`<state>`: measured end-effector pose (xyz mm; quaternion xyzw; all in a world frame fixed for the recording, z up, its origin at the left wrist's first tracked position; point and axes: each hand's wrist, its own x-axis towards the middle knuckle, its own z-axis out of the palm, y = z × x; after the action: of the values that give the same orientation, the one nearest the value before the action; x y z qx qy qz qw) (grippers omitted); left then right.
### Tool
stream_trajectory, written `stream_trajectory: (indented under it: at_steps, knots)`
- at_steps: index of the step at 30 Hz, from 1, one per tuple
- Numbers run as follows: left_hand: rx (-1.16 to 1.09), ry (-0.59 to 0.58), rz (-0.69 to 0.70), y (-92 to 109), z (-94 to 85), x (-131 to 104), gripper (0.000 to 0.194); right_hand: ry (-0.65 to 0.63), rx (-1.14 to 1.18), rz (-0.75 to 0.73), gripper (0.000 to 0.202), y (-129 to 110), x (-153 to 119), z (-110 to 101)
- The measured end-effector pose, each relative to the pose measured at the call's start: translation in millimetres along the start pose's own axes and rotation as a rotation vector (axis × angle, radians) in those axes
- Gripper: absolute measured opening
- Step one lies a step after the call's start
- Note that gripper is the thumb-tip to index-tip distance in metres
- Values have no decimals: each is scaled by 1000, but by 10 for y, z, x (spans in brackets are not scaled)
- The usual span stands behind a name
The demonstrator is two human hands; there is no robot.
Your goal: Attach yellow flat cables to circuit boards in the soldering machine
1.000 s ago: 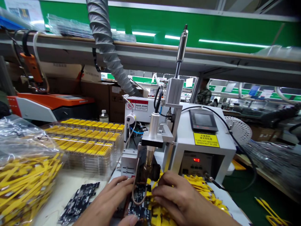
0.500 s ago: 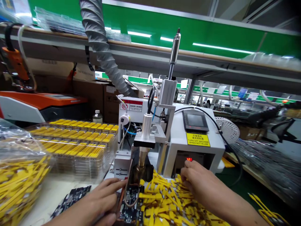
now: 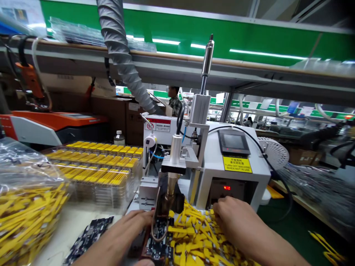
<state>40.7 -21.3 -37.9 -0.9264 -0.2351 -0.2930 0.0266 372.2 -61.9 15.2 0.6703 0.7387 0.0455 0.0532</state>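
Note:
A black circuit board (image 3: 159,244) lies in a fixture under the metal head (image 3: 169,192) of a bench machine. My left hand (image 3: 130,231) rests at the board's left side, fingers stretched toward the fixture's back edge, thumb low near its front. To the right of the board is a heap of yellow flex strips (image 3: 194,232). My right hand (image 3: 231,214) is over the heap's right side, below the red digit display, fingers curled down; their tips and anything between them are hidden.
More circuit boards (image 3: 88,236) lie on the left. Behind them are a clear bag of yellow strips (image 3: 24,221) and stacked clear trays (image 3: 111,195). A grey hose (image 3: 119,51) hangs above; a white fan (image 3: 273,153) stands right. A person (image 3: 174,101) is in the background.
My right hand has dropped slightly, away from the display and toward the yellow strips. The view has shifted a little, and a person now shows behind the machine. My left hand remains beside the board.

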Motion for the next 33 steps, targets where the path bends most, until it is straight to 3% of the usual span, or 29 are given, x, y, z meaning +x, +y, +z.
stream_trajectory:
  at_steps: [4, 8, 11, 14, 16, 19, 28, 31, 33]
  knots:
    - [143, 63, 45, 151, 91, 133, 48, 84, 96, -102, 19, -76, -33, -62]
    - [265, 110, 60, 191, 151, 203, 40, 312, 419, -411, 16, -176, -82, -116]
    - [306, 93, 86, 190, 187, 231, 38, 373, 637, -576, 20, -265, -65, -36]
    - [339, 83, 102, 178, 228, 242, 37, 448, 681, -654, 25, -372, 17, 141]
    - [342, 125, 117, 168, 250, 246, 37, 514, 689, -690, 27, -432, 75, 255]
    - [315, 92, 100, 171, 246, 248, 37, 548, 680, -712, 28, -473, 113, 341]
    - [280, 75, 85, 227, 161, 236, 38, 558, 633, -727, 32, -454, 99, 259]
    - [265, 105, 88, 256, 140, 273, 36, 537, 749, -703, 27, -476, 80, 237]
    - [229, 131, 82, 269, 135, 290, 33, 468, 893, -608, 22, -504, 61, 215]
